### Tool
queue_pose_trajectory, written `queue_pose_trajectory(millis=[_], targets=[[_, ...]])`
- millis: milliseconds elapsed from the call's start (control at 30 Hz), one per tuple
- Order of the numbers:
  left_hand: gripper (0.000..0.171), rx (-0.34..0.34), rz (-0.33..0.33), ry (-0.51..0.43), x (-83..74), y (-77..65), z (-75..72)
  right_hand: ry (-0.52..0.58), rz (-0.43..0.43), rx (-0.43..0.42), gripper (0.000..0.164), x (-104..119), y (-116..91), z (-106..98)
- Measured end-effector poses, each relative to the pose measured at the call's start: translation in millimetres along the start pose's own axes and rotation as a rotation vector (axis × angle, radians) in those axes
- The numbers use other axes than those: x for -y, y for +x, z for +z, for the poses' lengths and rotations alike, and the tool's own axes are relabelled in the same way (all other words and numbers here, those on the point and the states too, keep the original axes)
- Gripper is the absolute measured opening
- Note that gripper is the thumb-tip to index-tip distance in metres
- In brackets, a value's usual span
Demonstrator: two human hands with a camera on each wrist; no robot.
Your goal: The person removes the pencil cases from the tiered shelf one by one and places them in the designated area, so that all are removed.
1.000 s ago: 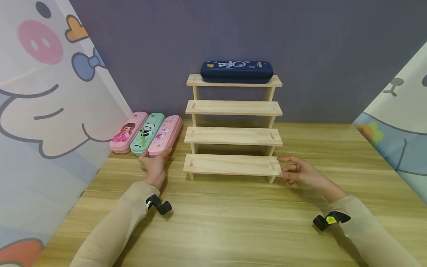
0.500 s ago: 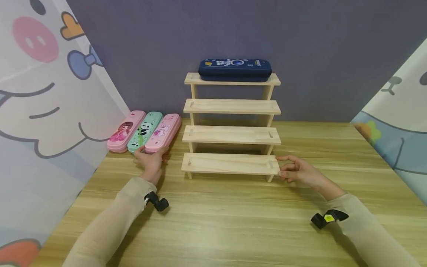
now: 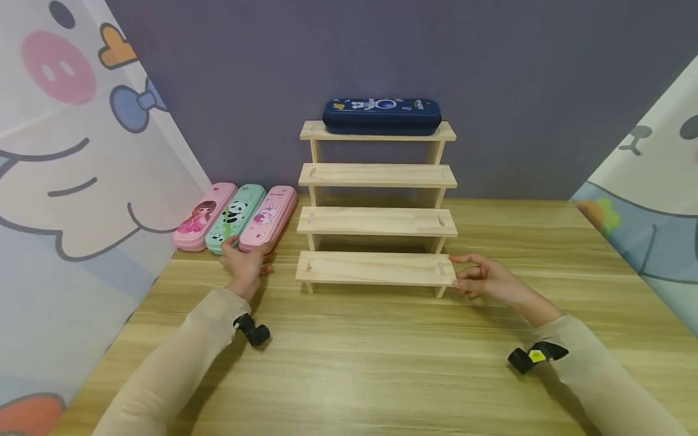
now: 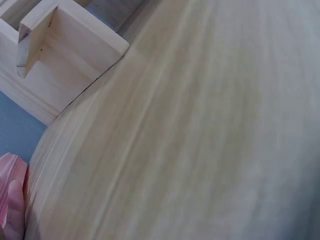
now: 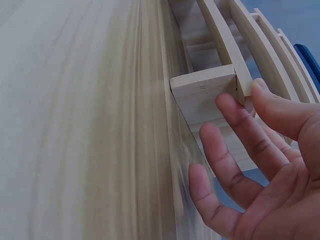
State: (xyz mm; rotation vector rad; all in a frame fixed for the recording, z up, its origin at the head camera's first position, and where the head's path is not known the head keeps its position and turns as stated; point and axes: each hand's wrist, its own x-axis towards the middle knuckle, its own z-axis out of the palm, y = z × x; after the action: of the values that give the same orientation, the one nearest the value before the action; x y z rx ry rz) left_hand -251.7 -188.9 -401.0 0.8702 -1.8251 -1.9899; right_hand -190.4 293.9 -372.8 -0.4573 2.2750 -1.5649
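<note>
In the head view, my left hand (image 3: 243,266) grips the near end of a pink pencil case (image 3: 267,219) with a bunny print, its thumb to the left and fingers to the right. Beside that lie a mint-green panda pencil case (image 3: 235,218) and another pink one with a doll print (image 3: 204,218). My right hand (image 3: 485,280) pinches the right end of the lowest step of a wooden tiered rack (image 3: 376,268). The right wrist view shows thumb (image 5: 280,110) and index finger at that corner. A navy pencil case (image 3: 382,118) with a space print rests on the top step.
A grey panel (image 3: 518,109) stands behind the rack. Cartoon-printed panels (image 3: 109,181) rise at left and right. Everything stands on a wood-grain tabletop (image 3: 349,363).
My left hand has shifted slightly at the near end of the bunny case, and that case has come a little away from the green one. The right hand stays on the rack.
</note>
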Motion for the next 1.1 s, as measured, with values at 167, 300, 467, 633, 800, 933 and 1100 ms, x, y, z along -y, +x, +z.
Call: queue_pose_trajectory(millis=[167, 300, 467, 633, 800, 933, 1100], targets=[[0.088, -0.008, -0.005, 0.026, -0.3, 0.3, -3.4, 0.0, -0.001, -0.003, 0.062, 1, 1, 2], [0.087, -0.033, 0.019, 0.063, -2.7, -1.6, -6.5, 0.011, -0.012, 0.007, 0.062, 2, 1, 5], [0.081, -0.064, 0.102, 0.039, -10.5, -4.7, -12.2, 0.019, -0.016, 0.012, 0.062, 2, 2, 5], [0.072, 0.016, 0.163, -0.118, -36.5, -11.0, -10.2, 0.0, 0.01, 0.002, 0.063, 3, 3, 3], [0.067, 0.118, 0.171, -0.271, -76.2, -19.8, 0.4, -0.003, 0.015, -0.002, 0.063, 3, 3, 2], [0.066, 0.18, 0.176, -0.346, -103.2, -26.2, 12.9, 0.013, 0.003, 0.003, 0.063, 3, 1, 4], [0.069, 0.26, 0.237, -0.361, -127.6, -33.5, 34.6, 0.014, -0.018, 0.006, 0.063, 2, -1, 3]])
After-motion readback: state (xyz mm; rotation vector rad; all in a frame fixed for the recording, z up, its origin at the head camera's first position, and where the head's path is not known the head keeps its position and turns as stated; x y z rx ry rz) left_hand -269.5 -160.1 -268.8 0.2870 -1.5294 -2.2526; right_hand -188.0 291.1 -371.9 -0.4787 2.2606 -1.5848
